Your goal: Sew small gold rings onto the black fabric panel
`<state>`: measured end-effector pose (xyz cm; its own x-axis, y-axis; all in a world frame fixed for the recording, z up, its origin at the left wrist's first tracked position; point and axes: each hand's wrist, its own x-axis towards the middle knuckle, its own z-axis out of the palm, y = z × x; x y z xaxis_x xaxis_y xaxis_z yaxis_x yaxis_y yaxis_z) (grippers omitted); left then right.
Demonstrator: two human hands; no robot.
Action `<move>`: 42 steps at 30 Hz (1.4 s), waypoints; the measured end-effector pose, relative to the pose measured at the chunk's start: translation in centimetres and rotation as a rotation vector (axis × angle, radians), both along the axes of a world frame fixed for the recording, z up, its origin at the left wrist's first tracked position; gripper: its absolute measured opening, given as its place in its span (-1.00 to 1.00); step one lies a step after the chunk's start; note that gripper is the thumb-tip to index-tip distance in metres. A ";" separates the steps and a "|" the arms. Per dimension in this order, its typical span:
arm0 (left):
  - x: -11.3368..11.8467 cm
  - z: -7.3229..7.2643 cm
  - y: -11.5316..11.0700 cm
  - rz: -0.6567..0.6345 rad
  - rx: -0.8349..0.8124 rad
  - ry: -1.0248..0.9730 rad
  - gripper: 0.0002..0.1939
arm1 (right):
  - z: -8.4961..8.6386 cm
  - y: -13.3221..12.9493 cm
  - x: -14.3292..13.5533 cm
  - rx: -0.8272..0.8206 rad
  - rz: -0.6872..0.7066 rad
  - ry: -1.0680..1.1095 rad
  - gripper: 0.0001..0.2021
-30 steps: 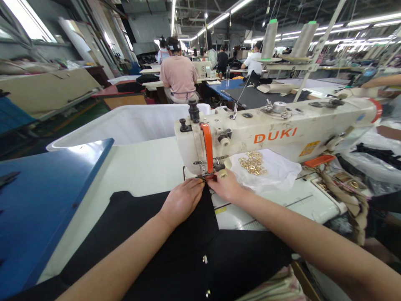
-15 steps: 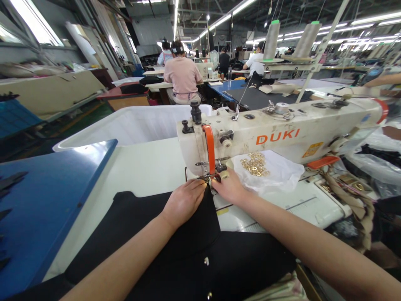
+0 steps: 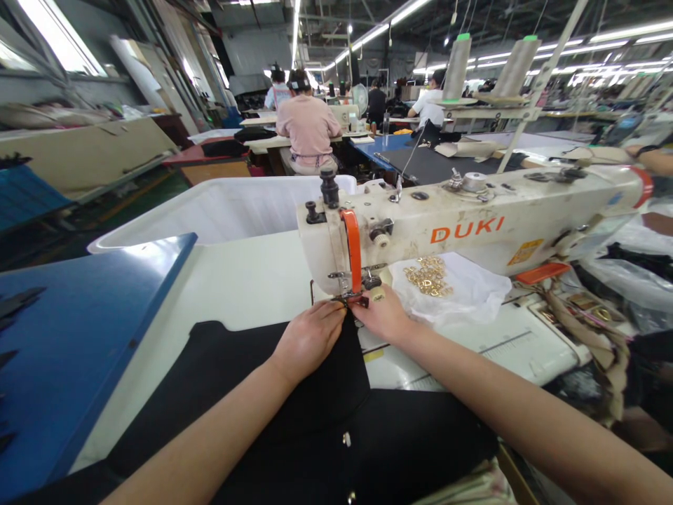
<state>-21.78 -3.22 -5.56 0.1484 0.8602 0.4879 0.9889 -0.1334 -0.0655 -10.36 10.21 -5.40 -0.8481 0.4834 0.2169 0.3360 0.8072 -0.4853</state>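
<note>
Black panels of smooth, leather-like material (image 3: 247, 358) spread over the sewing machine bed and toward my lap, with small metal fittings on the near part. My left hand (image 3: 311, 335) lies on the far tip of a panel, its fingers pressed together and closed on the edge just left of the presser foot (image 3: 344, 298). My right hand (image 3: 383, 312) is closed at the foot's right side, fingertips partly hidden behind the machine parts. Beside them shows a small dark reddish piece (image 3: 359, 300); what the fingers pinch is unclear. Above both hands stands the sewing machine head (image 3: 320, 245) with an orange guard (image 3: 353, 249).
Gold-coloured metal rings (image 3: 428, 275) lie on a white cloth (image 3: 473, 284) right of the needle. A blue table (image 3: 94, 337) adjoins at left, and a white bin (image 3: 226, 207) stands behind. Thread cones (image 3: 456, 70) rise above the machine. Other people sit farther back.
My right fingers have shifted slightly at the presser foot, and the dark reddish piece there lies more level. My left hand and the panels hold still. Another person's arm at the right edge has moved.
</note>
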 end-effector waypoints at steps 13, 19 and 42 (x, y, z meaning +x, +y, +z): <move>0.0 0.1 0.0 -0.007 0.012 -0.029 -0.76 | 0.3 -0.1 0.2 0.020 -0.042 0.013 -0.85; -0.1 -0.2 -0.1 -0.002 -0.015 -0.052 -0.79 | 0.2 0.3 0.3 0.064 -0.131 0.026 -0.87; -0.2 0.0 -0.1 -0.015 0.012 -0.046 -0.76 | 1.0 -0.1 5.6 0.501 0.566 0.059 -0.83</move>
<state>-21.97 -3.32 -5.57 0.1381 0.8521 0.5048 0.9888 -0.1474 -0.0217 -4.73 10.07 -4.43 -0.9178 -0.1907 0.3484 -0.2103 0.9775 -0.0190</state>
